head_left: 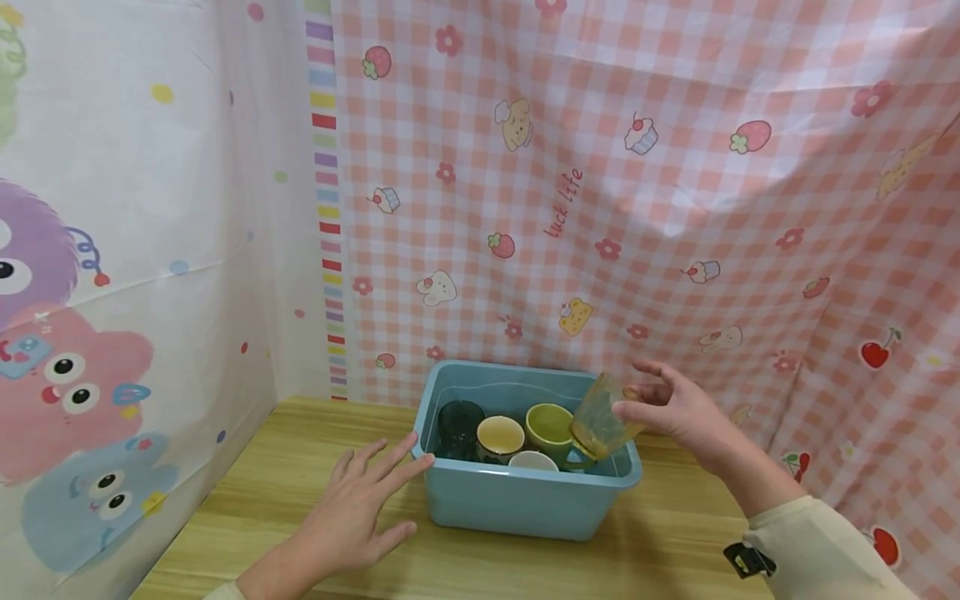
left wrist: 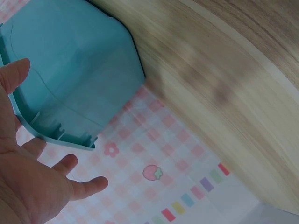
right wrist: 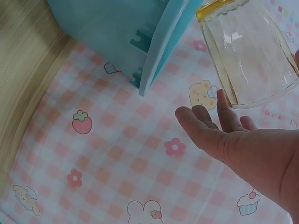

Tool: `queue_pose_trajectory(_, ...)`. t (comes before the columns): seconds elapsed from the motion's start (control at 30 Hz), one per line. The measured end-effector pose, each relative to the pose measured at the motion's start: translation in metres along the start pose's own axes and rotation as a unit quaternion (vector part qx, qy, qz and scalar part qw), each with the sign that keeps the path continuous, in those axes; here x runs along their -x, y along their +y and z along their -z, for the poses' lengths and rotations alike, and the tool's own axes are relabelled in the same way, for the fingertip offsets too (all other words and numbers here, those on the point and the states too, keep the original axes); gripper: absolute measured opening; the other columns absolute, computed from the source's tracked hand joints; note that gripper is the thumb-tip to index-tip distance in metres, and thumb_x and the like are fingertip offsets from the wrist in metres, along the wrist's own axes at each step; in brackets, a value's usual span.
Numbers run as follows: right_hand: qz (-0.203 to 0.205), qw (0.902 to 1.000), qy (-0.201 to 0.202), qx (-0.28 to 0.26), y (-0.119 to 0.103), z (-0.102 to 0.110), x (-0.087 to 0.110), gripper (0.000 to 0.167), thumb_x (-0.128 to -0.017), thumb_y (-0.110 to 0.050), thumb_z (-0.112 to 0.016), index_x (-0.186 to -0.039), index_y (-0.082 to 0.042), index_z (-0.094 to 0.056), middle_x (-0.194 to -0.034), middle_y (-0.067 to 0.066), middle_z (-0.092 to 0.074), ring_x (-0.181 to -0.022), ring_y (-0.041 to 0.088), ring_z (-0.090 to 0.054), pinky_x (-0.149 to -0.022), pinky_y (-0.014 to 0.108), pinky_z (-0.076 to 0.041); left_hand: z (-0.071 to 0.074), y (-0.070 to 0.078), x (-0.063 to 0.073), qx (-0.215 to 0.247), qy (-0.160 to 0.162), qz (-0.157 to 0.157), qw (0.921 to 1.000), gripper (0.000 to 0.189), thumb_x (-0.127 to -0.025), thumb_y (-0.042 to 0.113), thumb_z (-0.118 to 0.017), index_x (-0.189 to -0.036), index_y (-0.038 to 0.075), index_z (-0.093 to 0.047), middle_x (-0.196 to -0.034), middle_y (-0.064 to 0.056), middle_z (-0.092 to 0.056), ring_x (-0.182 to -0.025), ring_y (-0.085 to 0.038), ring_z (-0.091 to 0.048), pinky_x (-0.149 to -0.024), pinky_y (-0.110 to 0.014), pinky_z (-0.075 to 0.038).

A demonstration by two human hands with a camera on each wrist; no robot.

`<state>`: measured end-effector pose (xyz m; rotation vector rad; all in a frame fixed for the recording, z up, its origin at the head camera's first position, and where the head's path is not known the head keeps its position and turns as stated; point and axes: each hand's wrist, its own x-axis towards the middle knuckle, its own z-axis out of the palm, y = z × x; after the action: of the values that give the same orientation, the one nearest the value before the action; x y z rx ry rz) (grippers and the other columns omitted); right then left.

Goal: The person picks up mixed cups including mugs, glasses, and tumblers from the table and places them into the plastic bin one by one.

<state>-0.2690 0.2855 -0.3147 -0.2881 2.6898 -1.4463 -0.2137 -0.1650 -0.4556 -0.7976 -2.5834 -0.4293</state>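
Observation:
A light blue plastic bin (head_left: 517,500) stands on the table with several cups inside. My right hand (head_left: 678,412) pinches a clear amber glass (head_left: 600,421) between thumb and fingers, tilted over the bin's right end. The right wrist view shows the glass (right wrist: 247,51) with its thick amber base upward. My left hand (head_left: 356,504) has its fingers spread, with fingertips at the bin's left front corner. In the bin are a dark glass (head_left: 460,425), a cup with a cream inside (head_left: 500,437), a yellow-green mug (head_left: 550,429) and a white cup (head_left: 533,460), partly hidden by the front wall.
The bin stands on a wood-grain table (head_left: 300,450), close to a pink checked cloth (head_left: 465,208) hanging behind it. A white cloth with cartoon figures (head_left: 180,250) hangs on the left. Wooden tabletop extends on both sides of the bin.

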Motion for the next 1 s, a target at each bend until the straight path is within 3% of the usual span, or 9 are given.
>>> queue_pose_trajectory(0.23, 0.026, 0.9996, -0.013, 0.005, -0.001, -0.005, 0.001, 0.092, -0.099, -0.034, -0.077, -0.17, -0.01, -0.023, -0.162, 0.03, -0.048, -0.152, 0.046, -0.045, -0.114, 0.054, -0.052, 0.0, 0.001, 0.0, -0.002, 0.001, 0.0, 1.0, 0.088, -0.087, 0.039, -0.089, -0.163, 0.036, -0.045, -0.175, -0.001, -0.036, -0.143, -0.051, -0.051, -0.105, -0.085, -0.04)
queue_pose_trajectory(1.0, 0.045, 0.9975, -0.041, 0.036, -0.006, -0.012, 0.005, 0.097, -0.095, -0.035, -0.083, -0.169, -0.012, -0.025, -0.162, 0.032, -0.046, -0.145, 0.053, -0.05, -0.105, 0.052, -0.059, -0.002, -0.002, 0.001, 0.006, 0.013, -0.01, 0.9998, 0.093, -0.086, 0.038, -0.09, -0.165, 0.041, -0.04, -0.175, -0.002, -0.037, -0.141, -0.052, -0.052, -0.102, -0.087, -0.04)
